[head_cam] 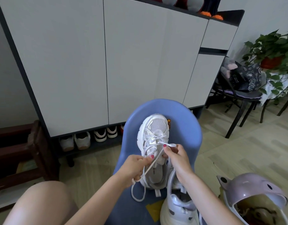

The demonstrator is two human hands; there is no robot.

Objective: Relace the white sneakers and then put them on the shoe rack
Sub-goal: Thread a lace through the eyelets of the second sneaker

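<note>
White sneaker [153, 137] on blue stool [187, 127]; left hand [135, 168] and right hand [175, 157] each pinch lace [149, 167]; second sneaker [179, 203], apparently unlaced, beside it.

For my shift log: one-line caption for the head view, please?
Both hands, left hand and right hand, pull the white lace through a white sneaker on a blue stool; second sneaker beside it.

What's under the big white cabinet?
In the open gap under the cabinet stand a grey pair of shoes and a black-and-white pair. The blue chair hides whatever is further right.
</note>
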